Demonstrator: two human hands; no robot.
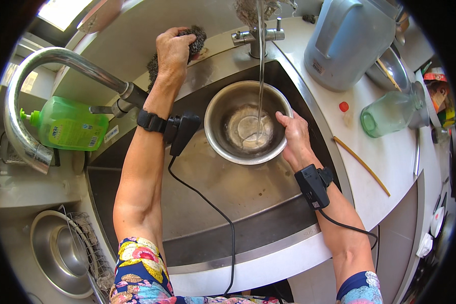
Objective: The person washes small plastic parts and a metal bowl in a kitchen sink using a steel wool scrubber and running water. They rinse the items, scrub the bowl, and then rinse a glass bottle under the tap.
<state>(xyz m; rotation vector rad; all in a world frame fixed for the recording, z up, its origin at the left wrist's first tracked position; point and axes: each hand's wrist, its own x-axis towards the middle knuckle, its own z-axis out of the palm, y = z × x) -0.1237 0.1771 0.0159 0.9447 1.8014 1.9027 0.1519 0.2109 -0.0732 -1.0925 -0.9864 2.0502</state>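
Observation:
My left hand (173,49) grips a dark scouring pad (197,40), apparently steel wool, at the ledge behind the sink. More dark scouring material (152,70) shows beside that wrist. My right hand (295,135) holds the right side of a stainless steel bowl (216,140), thumb over the rim. A thin stream of water (260,68) falls into the bowl, where some water covers the bottom. Beneath the bowl is the steel sink (212,197), its floor wet. The back tap (256,38) stands behind the bowl.
A curved faucet (72,57) and a green soap bottle (74,123) stand left. Right of the sink are a plastic jug (345,45), a glass jar (387,114), a red cap (343,106) and a wooden stick (361,165). Steel basins (41,262) lie lower left. Black cables (212,211) trail from wrist-mounted devices.

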